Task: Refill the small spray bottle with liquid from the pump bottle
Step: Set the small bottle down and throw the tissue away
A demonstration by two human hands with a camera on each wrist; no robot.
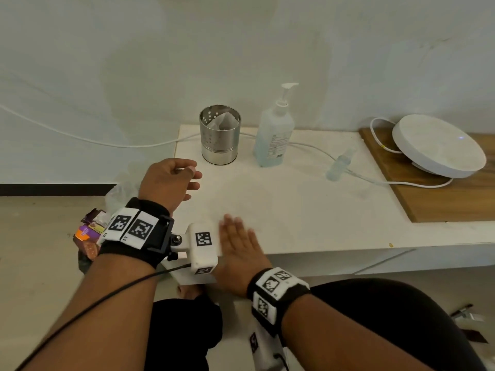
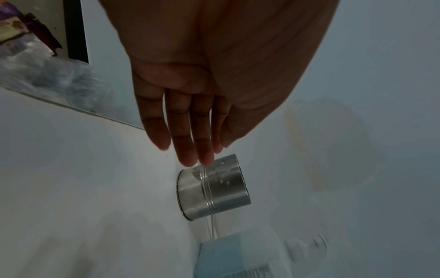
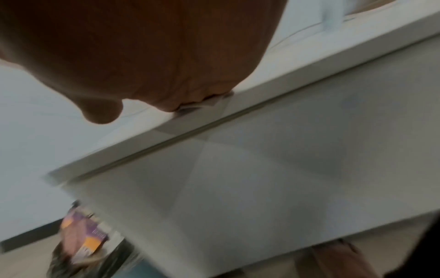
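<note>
I have nothing in hand yet. My left hand (image 1: 171, 180) hovers left of centre in the head view, fingers straight and loosely together, thumb apart, holding nothing; the left wrist view shows the fingers (image 2: 185, 135) side by side, pointing toward the steel cup (image 2: 212, 188). My right hand (image 1: 241, 245) sits flat at lower centre over the counter (image 1: 308, 210) edge, fingers straight and slightly spread, blurred, empty. The right wrist view shows mostly palm, so I cannot read the fingertips there.

The pump bottle (image 1: 276, 132) stands upright at centre, just right of the cup. The spray bottle (image 1: 340, 164) stands further right, near the white cord (image 1: 316, 151) and apart from the pump bottle.

I judge the step is the reach. I would send the right hand to the spray bottle, gripping low on its body since it looks light and easy to tip, and steer clear of the cord. The left can steady the pump bottle's base.
</note>
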